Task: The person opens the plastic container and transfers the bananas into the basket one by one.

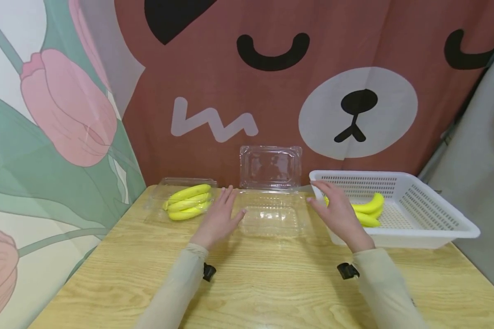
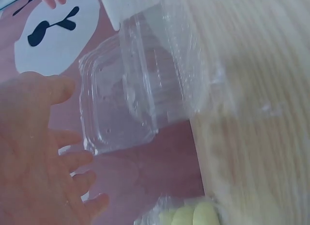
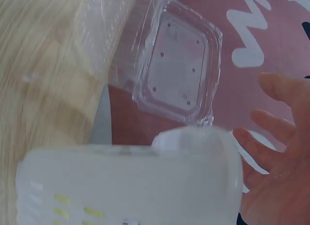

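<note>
Basically, left hand (image 1: 219, 218) and right hand (image 1: 339, 212) both empty, fingers spread. Open clear clamshell (image 1: 271, 217) sits between them, lid (image 1: 270, 167) up; probably light, flexy, slick, easily creased, so pinch its rim. Yellow bananas (image 1: 370, 208) beside right hand, in white basket (image 1: 420, 241), look light; grip mid-body.

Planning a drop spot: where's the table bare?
Bare: table between the sleeves, before the open box; left, before the banana box; right, before the basket. Crowded: the back, left to right: banana box, left hand, open box, right hand, basket.
</note>
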